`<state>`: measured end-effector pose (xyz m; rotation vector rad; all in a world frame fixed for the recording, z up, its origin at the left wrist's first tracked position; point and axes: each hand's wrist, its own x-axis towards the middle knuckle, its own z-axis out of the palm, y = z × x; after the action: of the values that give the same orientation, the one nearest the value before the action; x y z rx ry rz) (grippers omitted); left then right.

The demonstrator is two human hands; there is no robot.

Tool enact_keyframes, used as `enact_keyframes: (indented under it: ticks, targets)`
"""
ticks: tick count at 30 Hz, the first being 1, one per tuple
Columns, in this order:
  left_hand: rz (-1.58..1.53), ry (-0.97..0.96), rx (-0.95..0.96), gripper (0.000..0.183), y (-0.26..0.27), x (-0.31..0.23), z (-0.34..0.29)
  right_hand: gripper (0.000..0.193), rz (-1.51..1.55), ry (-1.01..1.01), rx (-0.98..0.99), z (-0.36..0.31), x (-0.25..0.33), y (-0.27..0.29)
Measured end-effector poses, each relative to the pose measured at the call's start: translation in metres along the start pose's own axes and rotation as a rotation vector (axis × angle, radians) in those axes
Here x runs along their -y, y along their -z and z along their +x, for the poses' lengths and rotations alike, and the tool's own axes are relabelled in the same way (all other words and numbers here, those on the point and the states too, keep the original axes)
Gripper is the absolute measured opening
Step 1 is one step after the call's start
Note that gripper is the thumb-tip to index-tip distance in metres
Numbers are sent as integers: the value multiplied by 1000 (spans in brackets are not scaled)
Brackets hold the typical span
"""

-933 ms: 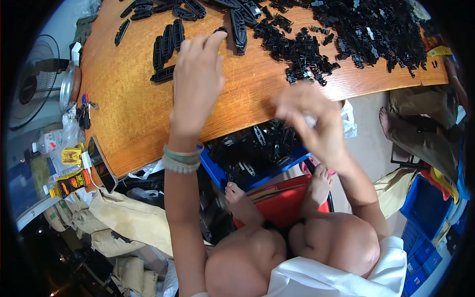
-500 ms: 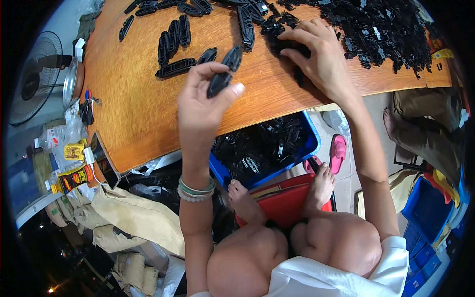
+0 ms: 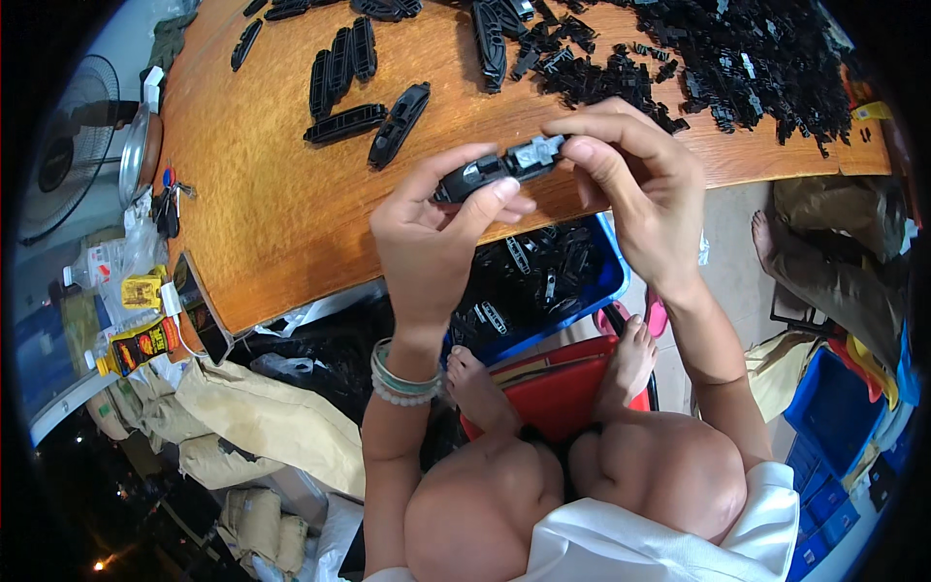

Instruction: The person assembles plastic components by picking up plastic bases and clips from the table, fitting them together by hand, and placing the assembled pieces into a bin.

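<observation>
Above the table's near edge, my left hand (image 3: 424,238) grips a long black plastic housing (image 3: 472,178) between thumb and fingers. My right hand (image 3: 645,189) pinches a small dark plastic clip (image 3: 535,153) against the housing's right end. Whether the clip is seated in it, I cannot tell. Just beyond lies a similar loose housing (image 3: 399,124), tilted on the wood, beside another lying flat (image 3: 345,123). Several small black clips (image 3: 621,82) are heaped past my right hand.
A wooden table (image 3: 262,213) bears more housings at the far side and a big pile of small black parts (image 3: 747,73) at the far right. Below its edge stands a blue bin (image 3: 613,276) of black parts. A fan (image 3: 73,145) is at the left.
My right hand has come back from the clip heap toward my left hand, with a clip in its fingers. My left hand has moved slightly right and turned the housing more level.
</observation>
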<state>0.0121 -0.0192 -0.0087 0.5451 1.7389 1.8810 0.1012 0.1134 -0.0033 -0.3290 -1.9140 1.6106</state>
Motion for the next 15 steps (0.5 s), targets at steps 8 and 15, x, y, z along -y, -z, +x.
enact_keyframes:
  ticks: [8,15]
  targets:
    - [-356,50,82,43,-15,7,-9,11,274,-167,-3,-13,-1,-8]
    - [-41,74,152,25,-3,2,-14,7,213,-102,-8,-21,-9,-5]
